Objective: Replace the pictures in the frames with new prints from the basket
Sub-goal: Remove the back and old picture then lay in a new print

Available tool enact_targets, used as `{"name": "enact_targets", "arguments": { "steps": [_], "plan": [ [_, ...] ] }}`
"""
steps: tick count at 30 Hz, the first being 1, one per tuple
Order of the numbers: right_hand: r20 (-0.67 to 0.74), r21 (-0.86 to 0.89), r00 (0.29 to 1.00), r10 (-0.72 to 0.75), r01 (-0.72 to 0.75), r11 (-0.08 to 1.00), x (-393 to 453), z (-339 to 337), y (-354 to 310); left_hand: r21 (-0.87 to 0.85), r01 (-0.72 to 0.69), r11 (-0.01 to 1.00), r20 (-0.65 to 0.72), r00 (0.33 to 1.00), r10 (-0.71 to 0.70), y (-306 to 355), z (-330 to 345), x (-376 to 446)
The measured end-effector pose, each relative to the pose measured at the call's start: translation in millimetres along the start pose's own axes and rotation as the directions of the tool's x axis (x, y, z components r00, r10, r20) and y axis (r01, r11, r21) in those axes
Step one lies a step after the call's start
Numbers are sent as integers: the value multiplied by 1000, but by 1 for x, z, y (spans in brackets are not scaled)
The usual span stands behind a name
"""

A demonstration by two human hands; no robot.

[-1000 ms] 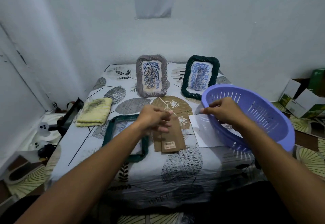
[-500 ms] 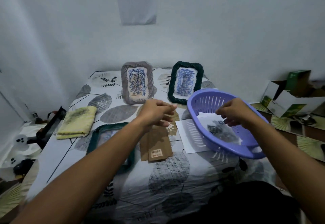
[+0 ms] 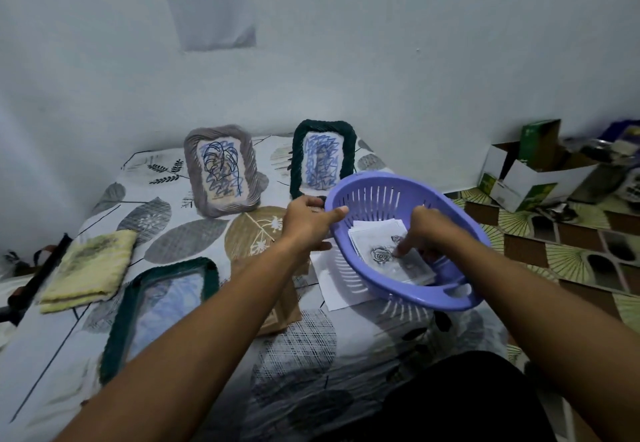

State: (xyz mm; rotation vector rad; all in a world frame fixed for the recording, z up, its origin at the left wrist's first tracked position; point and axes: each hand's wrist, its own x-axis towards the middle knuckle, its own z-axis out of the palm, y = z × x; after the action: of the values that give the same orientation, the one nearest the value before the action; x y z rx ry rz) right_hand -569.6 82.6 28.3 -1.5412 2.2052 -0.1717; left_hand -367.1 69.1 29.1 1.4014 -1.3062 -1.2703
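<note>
1. Left hand (image 3: 306, 221) grips the left rim of the lilac slotted plastic basket (image 3: 367, 195): thumb lies along the rim's top edge, fingers curl round its outer side.
2. The basket sits tilted at the right of the leaf-patterned tablecloth (image 3: 194, 233), its near handle slot towards the viewer.
3. Right hand (image 3: 431, 230) is inside the basket, right of the left hand. Its forefinger is stretched down and touches the top sheet of the stack of white prints with a grey rose drawing (image 3: 382, 255); the other fingers are bent, and I cannot tell whether they hold anything.
4. The prints lie on the basket floor, directly beneath the right hand's fingertips, fanned slightly.
5. A loose white paper sheet (image 3: 334, 282) lies flat on the cloth, partly under the basket's near-left side.
6. A brown cardboard backing piece (image 3: 284, 306) lies left of that sheet, mostly hidden by the left forearm.
7. A dark green rope-edged picture frame lying flat (image 3: 114, 330) is at near left, beneath the left forearm.
8. Far side: a grey rope-edged frame with a blue scribble drawing (image 3: 221, 169) stands propped at left; a dark green rope-edged standing frame with blue scribbles (image 3: 323, 155) is to its right, just behind the basket's far rim.
9. A folded yellow cloth (image 3: 88, 268) lies at the left edge of the table.
</note>
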Motion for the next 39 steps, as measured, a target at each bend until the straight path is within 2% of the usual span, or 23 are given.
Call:
{"name": "enact_targets", "arguments": {
  "steps": [4, 8, 13, 17, 20, 22, 24, 26, 28, 31, 33, 35, 39],
  "plan": [
    [25, 30, 999, 38, -39, 999, 6, 0, 3, -63, 68, 996, 23, 998, -67, -11, 1, 2],
    [-57, 54, 995, 81, -78, 995, 9, 0, 4, -101, 66, 993, 34, 997, -63, -10, 1, 2],
    [-87, 79, 993, 80, -74, 994, 13, -1, 4, -107, 75, 991, 32, 997, -72, -12, 1, 3],
    [-64, 253, 997, 48, -30, 967, 20, -7, 6, -112, 80, 990, 30, 997, -77, -11, 0, 3],
    [-7, 457, 1000, 21, -15, 890, 14, -19, 4, -85, 70, 994, 25, 997, -68, -8, -1, 1],
    [-3, 564, 1000, 11, -7, 826, 5, -31, -2, 2, -22, 1000, -36, 999, 22, -4, -1, -2],
    [-39, 648, 999, -4, 28, 761, -6, -43, -10, 51, -183, 982, -103, 977, 188, 2, -2, -5],
    [-114, 721, 991, -63, 126, 681, -17, -52, -21, 62, -310, 949, -83, 946, 314, 13, -3, -11],
    [-188, 781, 971, -149, 240, 577, -29, -57, -38, 5, -362, 932, -1, 932, 363, 28, 0, -21],
    [-235, 817, 932, -275, 343, 463, -50, -59, -64, -228, -242, 943, 85, 960, 267, 57, 0, -36],
    [-209, 818, 905, -370, 369, 442, -64, -58, -80, -390, -117, 913, 151, 970, 189, 71, -8, -44],
    [-181, 808, 886, -426, 381, 449, -76, -56, -91, -467, -62, 882, 164, 974, 155, 79, -22, -46],
    [-148, 839, 879, -453, 354, 413, -90, -52, -112, -505, -81, 859, 100, 983, 151, 81, -55, -53]
  ]
}}
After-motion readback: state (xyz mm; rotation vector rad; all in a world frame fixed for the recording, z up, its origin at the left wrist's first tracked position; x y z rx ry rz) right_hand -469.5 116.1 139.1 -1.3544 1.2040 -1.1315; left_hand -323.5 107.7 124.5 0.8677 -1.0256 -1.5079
